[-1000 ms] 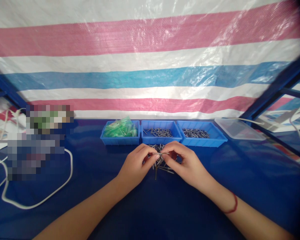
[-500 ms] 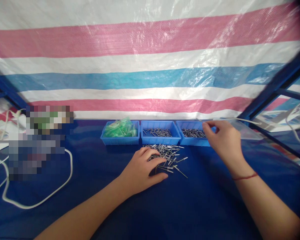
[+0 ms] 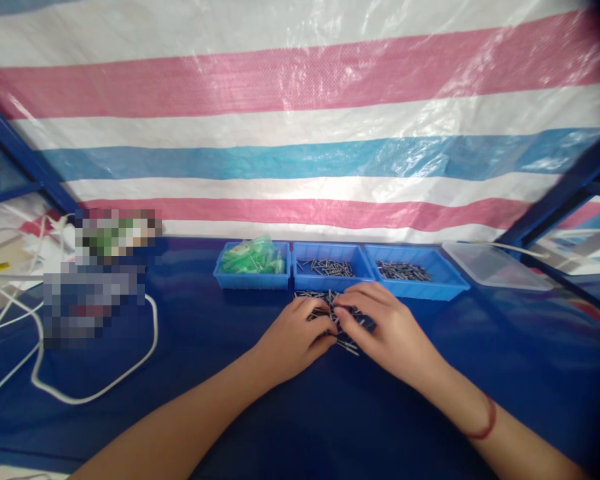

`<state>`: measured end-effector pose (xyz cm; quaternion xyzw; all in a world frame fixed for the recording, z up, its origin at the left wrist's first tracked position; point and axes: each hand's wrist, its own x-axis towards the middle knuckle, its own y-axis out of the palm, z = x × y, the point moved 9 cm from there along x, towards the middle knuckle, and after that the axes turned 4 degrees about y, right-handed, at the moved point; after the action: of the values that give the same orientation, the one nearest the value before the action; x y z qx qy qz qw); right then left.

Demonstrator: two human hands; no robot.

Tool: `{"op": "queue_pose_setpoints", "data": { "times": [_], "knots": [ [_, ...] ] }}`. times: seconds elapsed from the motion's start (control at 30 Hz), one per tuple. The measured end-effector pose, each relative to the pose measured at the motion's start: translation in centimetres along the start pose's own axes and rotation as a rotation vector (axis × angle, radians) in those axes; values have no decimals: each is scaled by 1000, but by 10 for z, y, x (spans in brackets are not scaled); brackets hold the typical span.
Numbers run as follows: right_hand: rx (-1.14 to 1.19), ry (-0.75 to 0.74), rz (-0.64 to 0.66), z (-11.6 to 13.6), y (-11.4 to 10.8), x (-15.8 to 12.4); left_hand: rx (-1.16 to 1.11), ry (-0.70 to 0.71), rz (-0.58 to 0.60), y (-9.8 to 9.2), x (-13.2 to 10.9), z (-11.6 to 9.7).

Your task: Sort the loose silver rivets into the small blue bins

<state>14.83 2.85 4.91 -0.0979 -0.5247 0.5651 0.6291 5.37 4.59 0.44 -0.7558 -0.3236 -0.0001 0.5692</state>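
Observation:
A loose pile of silvery blind rivets (image 3: pixel 347 345) lies on the blue tabletop, partly covered by both hands. At the left side of the pile is my left hand (image 3: pixel 293 337), its fingers curled and its thumb and forefinger tips close together. My right hand (image 3: pixel 387 330) reaches over the pile from the right, thumb and forefinger pinched near the left fingertips. What either hand has between its fingers is hidden. Just behind the pile stand a blue bin of short rivets (image 3: pixel 333 268) and another blue bin with darker rivets (image 3: pixel 405 271).
A third blue bin (image 3: pixel 253 280) holds green plastic packets (image 3: pixel 255 257). A clear plastic lid (image 3: pixel 495 267) lies to the right. White cable (image 3: pixel 155 327) loops across the left of the blue table (image 3: pixel 305 427). Behind hangs a striped tarp (image 3: pixel 300 157).
My right hand has come from the right-hand bin down and left to the rivet pile. The left hand remains at the pile, its thumb and forefinger drawn closer. The view has shifted slightly.

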Motion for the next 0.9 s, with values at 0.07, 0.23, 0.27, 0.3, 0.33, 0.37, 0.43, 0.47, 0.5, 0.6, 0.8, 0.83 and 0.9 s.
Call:
{"op": "queue_pose_setpoints", "data": {
  "times": [0.07, 0.23, 0.27, 0.3, 0.33, 0.37, 0.43, 0.47, 0.5, 0.6, 0.8, 0.83, 0.9],
  "knots": [
    [55, -58, 68, 18, 11, -5, 11, -21, -9, 1, 0, 3],
    [100, -87, 90, 26, 15, -8, 42, -34, -6, 2, 2, 6],
    [96, -81, 88, 23, 14, -7, 46, -29, -4, 2, 2, 6],
    [92, -72, 87, 20, 14, -7, 47, -25, -5, 2, 3, 5],
    [89, -63, 85, 17, 13, -6, 47, -22, -9, 1, 3, 5],
    [86, -50, 84, 14, 13, -6, 45, -20, -19, -1, 3, 4],
    [84, -12, 76, 7, 12, -6, 28, -20, -57, -6, 4, 3],
    [85, 14, 71, 3, 12, -5, 11, -22, -84, -10, 4, 3],
    [87, 40, 67, 0, 12, -5, -11, -27, -114, -14, 4, 3],
    [120, 98, 76, -5, 14, -5, -86, -80, -186, -22, 2, 8],
    [212, 164, 73, -8, 15, -5, -230, -233, -228, -22, -5, 18],
    [217, 172, 75, -8, 16, -5, -266, -258, -243, -22, -6, 20],
    [224, 182, 87, -9, 17, -5, -327, -307, -277, -24, -9, 23]
  ]
}}
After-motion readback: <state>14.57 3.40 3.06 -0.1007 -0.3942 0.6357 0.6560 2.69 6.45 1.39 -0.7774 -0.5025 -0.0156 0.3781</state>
